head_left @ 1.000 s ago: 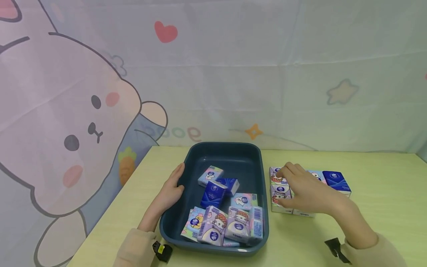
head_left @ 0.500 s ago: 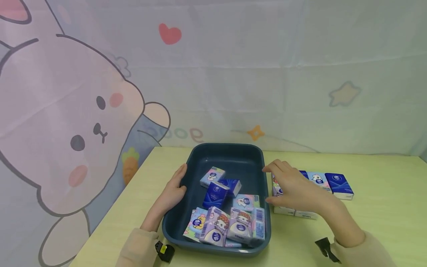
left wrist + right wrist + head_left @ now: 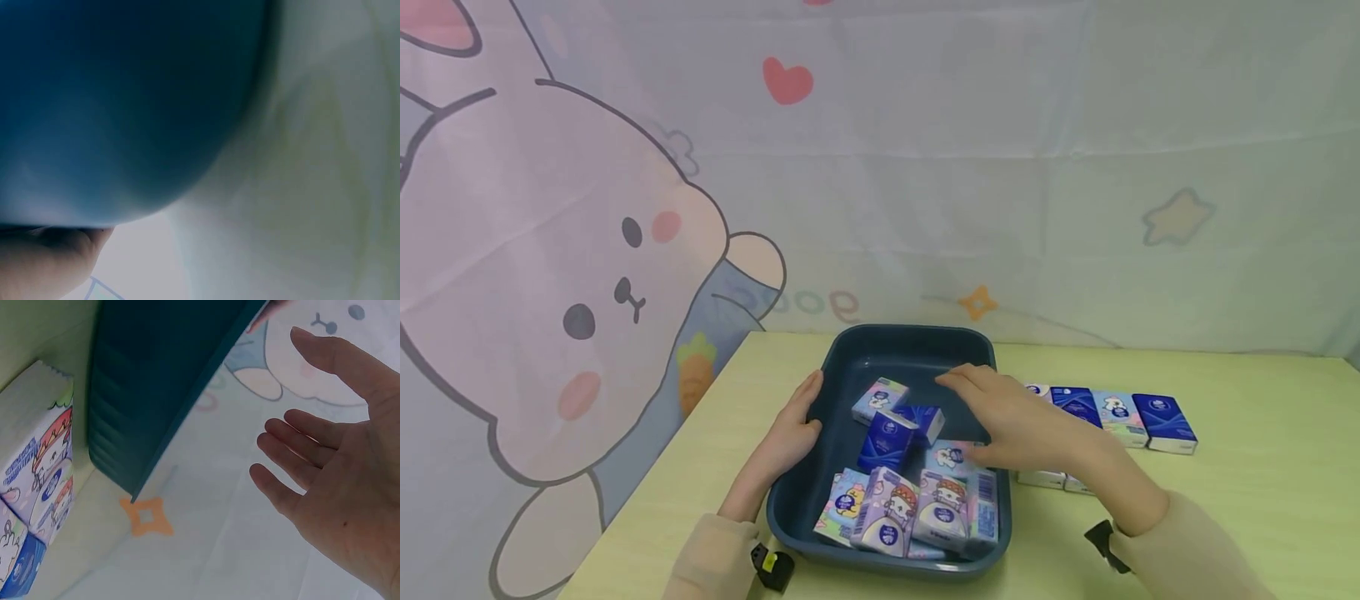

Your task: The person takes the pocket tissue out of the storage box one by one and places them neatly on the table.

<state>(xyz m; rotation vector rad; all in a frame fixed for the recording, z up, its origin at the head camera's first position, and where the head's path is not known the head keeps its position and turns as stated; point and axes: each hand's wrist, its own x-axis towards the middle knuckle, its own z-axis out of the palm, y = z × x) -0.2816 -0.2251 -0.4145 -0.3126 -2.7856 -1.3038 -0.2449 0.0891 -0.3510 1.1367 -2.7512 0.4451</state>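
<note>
A dark blue-green plastic tub (image 3: 917,332) holds several small tissue packs, among them a dark blue pack (image 3: 886,442) and a purple pack (image 3: 886,512). My left hand (image 3: 786,435) rests along the tub's left outer wall, fingers extended. In the left wrist view, part of that hand (image 3: 50,261) shows beneath the wall. Over the tub's right side hovers my right hand (image 3: 1018,421), thumb and fingers spread with nothing between them. The right wrist view shows this hand (image 3: 344,469) with an empty palm, apart from the tub wall (image 3: 156,381).
To the tub's right, more tissue packs lie in neat rows on the pale green table (image 3: 1247,500), including a dark blue pack (image 3: 1163,421) and a light blue pack (image 3: 1120,417). My right forearm partly covers them. A printed cloth (image 3: 925,200) hangs behind the table.
My right hand has moved left, from over the purple packs on the table to above the tub, carrying nothing. The left hand stays at the tub's side. The head view has shifted slightly.
</note>
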